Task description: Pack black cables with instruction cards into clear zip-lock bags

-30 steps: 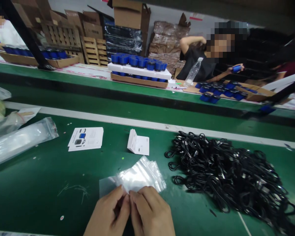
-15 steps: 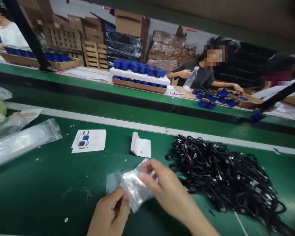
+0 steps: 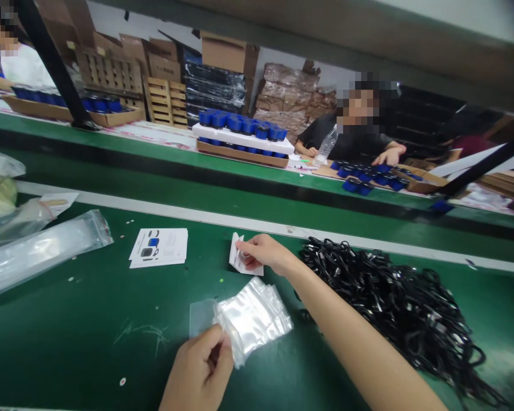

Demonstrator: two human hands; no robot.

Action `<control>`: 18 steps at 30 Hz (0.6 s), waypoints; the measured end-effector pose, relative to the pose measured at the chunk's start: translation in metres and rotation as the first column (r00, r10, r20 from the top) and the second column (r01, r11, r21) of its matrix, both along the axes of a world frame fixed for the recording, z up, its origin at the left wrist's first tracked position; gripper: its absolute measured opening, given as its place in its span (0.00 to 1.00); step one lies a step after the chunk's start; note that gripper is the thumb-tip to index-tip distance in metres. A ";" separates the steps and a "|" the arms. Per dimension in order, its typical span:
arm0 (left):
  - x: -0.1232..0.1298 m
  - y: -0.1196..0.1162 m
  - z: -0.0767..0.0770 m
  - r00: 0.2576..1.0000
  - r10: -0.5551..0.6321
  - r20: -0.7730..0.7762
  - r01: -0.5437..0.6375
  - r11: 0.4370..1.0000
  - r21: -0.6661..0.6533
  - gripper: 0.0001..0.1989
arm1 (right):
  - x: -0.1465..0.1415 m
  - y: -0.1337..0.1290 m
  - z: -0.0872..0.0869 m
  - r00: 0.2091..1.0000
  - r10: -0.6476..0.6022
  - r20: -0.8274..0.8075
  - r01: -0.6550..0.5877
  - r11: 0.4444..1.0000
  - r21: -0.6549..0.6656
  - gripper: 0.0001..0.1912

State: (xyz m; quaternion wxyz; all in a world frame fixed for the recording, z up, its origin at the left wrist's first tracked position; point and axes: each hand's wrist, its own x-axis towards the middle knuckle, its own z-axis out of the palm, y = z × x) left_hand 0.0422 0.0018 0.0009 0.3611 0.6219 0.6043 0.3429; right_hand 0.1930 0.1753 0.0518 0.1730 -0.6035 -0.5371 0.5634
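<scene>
My left hand (image 3: 203,359) pinches the edge of a clear plastic bag at the lower middle. Beside it lies a fanned stack of clear bags (image 3: 257,314) on the green table. My right hand (image 3: 263,252) is at the small folded white leaflets (image 3: 235,260), its thumb and fingers closed on one. Left of these lies a stack of printed cards (image 3: 160,248) with pictures of a blue device. A large heap of black cables (image 3: 385,302) spreads out to the right, partly behind my right forearm.
A long clear bag (image 3: 47,245) lies at the left, by other plastic bags. Beyond the white strip, a raised green ledge (image 3: 167,165) bears trays of blue items (image 3: 240,125) and a bottle (image 3: 326,147). People sit behind it; black posts stand at both sides.
My right hand has moved forward from the clear bags to the folded leaflets and closed on one. The bag stack is now uncovered. My left hand still holds a bag edge.
</scene>
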 end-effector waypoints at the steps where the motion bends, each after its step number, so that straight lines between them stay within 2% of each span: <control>1: 0.000 0.000 0.001 1.000 0.001 0.010 -0.001 1.000 -0.007 0.19 | 0.002 -0.001 0.002 1.000 -0.004 -0.018 0.004 1.000 -0.014 0.12; 7: 0.000 0.002 0.011 0.991 0.030 0.131 -0.017 0.995 -0.094 0.21 | 0.013 -0.012 0.003 0.993 -0.026 -0.117 0.020 0.998 -0.054 0.11; 10: 0.002 0.001 0.016 0.979 0.056 0.198 -0.030 0.991 -0.133 0.20 | 0.018 -0.018 0.000 0.988 -0.053 -0.147 0.052 0.999 -0.014 0.09; 12: 0.002 0.001 0.019 0.966 0.075 0.249 -0.036 0.987 -0.159 0.20 | 0.021 -0.025 0.004 0.983 -0.071 -0.170 0.080 0.996 0.044 0.11; 15: -0.002 0.005 0.025 0.923 0.154 0.351 -0.074 0.970 -0.232 0.20 | 0.030 -0.052 0.022 0.976 -0.055 -0.210 0.090 0.983 0.161 0.14; 18: -0.010 0.014 0.029 0.858 0.290 0.425 -0.165 0.937 -0.308 0.20 | 0.039 -0.096 0.042 0.974 0.078 -0.212 -0.029 0.974 0.226 0.11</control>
